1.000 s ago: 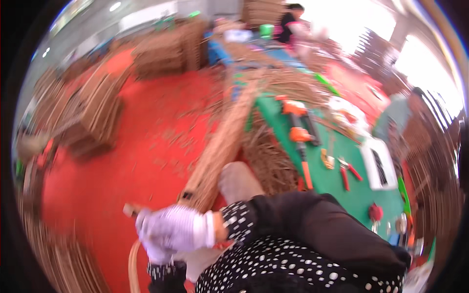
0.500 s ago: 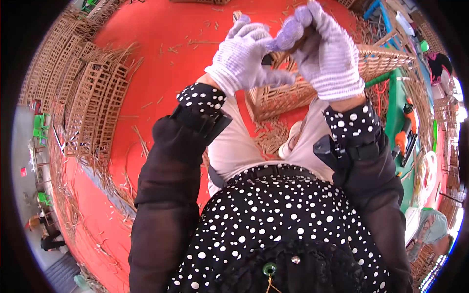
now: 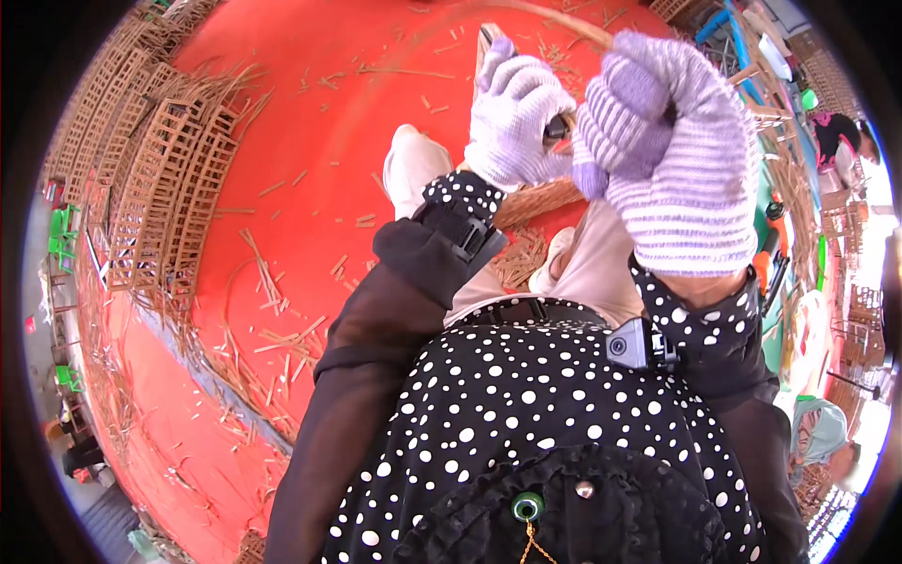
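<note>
Striped white-and-purple knit gloves cover both hands. My right hand (image 3: 672,155) is closed in a fist, gripping a brown wicker strip (image 3: 573,23) that curves away to the upper left, blurred by motion. Beside it, my left hand (image 3: 515,117) has its fingers curled. A pale wooden piece with a dark edge (image 3: 487,42) sticks up behind its fingers, and a small dark thing shows by its thumb; what it grips is mostly hidden. Below the hands, a woven wicker basket (image 3: 536,205) sits between my knees, largely covered by them.
Stacked open-weave wicker panels (image 3: 155,207) stand on the left. Cut strips (image 3: 282,343) litter the red floor (image 3: 319,197). At right lie orange-and-black tools (image 3: 775,258) and a bundle of long strips. Another person (image 3: 822,437) is at the far lower right.
My right hand has come nearer and closed into a fist, with the wicker strip now arching out leftward. My left hand has shifted right, its fingers more curled. My left knee has come into view.
</note>
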A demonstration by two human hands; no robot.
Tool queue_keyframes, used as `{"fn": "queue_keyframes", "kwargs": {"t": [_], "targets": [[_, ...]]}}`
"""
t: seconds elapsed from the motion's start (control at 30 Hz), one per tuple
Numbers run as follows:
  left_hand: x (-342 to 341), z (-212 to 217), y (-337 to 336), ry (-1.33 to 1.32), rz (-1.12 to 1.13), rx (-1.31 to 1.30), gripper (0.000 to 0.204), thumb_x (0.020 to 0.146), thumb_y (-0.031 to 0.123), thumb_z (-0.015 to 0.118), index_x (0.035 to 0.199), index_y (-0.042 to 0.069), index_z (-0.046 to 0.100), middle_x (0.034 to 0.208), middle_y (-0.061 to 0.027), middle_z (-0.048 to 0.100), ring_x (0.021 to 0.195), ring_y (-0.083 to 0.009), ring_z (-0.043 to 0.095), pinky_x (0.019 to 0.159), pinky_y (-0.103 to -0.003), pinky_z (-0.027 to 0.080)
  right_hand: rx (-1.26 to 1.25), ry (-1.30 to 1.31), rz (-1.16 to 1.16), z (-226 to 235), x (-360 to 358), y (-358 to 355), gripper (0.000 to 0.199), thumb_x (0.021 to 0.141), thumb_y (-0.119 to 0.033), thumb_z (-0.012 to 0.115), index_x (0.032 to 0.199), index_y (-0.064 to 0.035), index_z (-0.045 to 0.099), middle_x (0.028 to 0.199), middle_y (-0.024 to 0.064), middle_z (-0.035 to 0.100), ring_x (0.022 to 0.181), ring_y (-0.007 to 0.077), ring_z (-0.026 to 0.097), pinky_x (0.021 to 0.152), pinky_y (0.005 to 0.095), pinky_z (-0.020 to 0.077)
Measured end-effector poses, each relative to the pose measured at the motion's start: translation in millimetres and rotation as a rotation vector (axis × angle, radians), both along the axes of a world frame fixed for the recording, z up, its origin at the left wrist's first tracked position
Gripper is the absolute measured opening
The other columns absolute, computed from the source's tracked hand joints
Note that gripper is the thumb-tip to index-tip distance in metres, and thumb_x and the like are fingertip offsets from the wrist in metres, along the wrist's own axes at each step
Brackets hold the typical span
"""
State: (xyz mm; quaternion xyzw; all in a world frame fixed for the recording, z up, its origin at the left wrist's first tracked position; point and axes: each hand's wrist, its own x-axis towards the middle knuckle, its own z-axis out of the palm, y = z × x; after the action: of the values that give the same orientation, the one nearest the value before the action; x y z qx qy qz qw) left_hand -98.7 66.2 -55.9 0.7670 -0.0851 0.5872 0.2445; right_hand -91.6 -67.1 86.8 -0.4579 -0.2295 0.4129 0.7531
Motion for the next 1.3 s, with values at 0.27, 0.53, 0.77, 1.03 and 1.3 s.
{"fn": "queue_keyframes", "kwargs": {"t": [0.27, 0.53, 0.77, 1.03, 1.3], "targets": [[-21, -2, -7, 0.055, -0.033, 0.002, 0.040, 0.056, 0.041, 0.074, 0.078, 0.011, 0.059, 0.081, -0.0057, 0.055, 0.090, -0.0272, 0.053, 0.101, -0.050, 0.026, -0.230, -0.364, -0.092, 17, -17, 16, 0.031, 0.087, -0.024, 0.051, 0.062, -0.0092, 0.041, 0.050, -0.0013, 0.033, 0.045, 0.0139, 0.037, 0.047, 0.0304, 0.0389], [-37, 20, -20, 0.162, -0.048, -0.073, 0.040, 0.067, 0.042, 0.071, 0.074, 0.005, 0.059, 0.081, -0.0091, 0.056, 0.085, -0.0286, 0.054, 0.095, -0.045, 0.033, -0.229, -0.415, -0.042, 17, 5, 38, 0.029, 0.090, -0.023, 0.048, 0.068, -0.0046, 0.048, 0.057, 0.0036, 0.046, 0.051, 0.0158, 0.048, 0.055, 0.0301, 0.0454], [-47, 31, -20, 0.377, 0.002, 0.001, 0.055, 0.062, 0.049, 0.074, 0.099, 0.011, 0.058, 0.091, -0.0075, 0.059, 0.097, -0.0332, 0.054, 0.086, -0.044, 0.041, 0.034, 0.135, 0.272, 8, 47, 26, 0.029, 0.088, -0.023, 0.049, 0.065, -0.0049, 0.049, 0.049, -0.0005, 0.038, 0.042, 0.0105, 0.035, 0.043, 0.0275, 0.0361], [-45, 33, -30, 0.288, 0.001, -0.049, 0.036, 0.067, 0.036, 0.073, 0.081, 0.004, 0.061, 0.071, -0.0078, 0.056, 0.072, -0.0264, 0.055, 0.084, -0.041, 0.041, -0.053, -0.262, 0.083, 0, 35, 47, 0.032, 0.090, -0.028, 0.047, 0.063, -0.0100, 0.044, 0.048, -0.0034, 0.033, 0.041, 0.0098, 0.032, 0.045, 0.0282, 0.0375], [-47, 41, -27, 0.316, -0.115, -0.069, 0.013, 0.072, 0.015, 0.071, 0.081, 0.007, 0.066, 0.074, -0.0071, 0.062, 0.077, -0.0271, 0.060, 0.076, -0.037, 0.046, -0.267, -0.759, 0.133, -43, 87, 44, 0.029, 0.091, -0.028, 0.046, 0.092, -0.0046, 0.063, 0.077, 0.0094, 0.065, 0.071, 0.0193, 0.063, 0.065, 0.0278, 0.0493]]}}
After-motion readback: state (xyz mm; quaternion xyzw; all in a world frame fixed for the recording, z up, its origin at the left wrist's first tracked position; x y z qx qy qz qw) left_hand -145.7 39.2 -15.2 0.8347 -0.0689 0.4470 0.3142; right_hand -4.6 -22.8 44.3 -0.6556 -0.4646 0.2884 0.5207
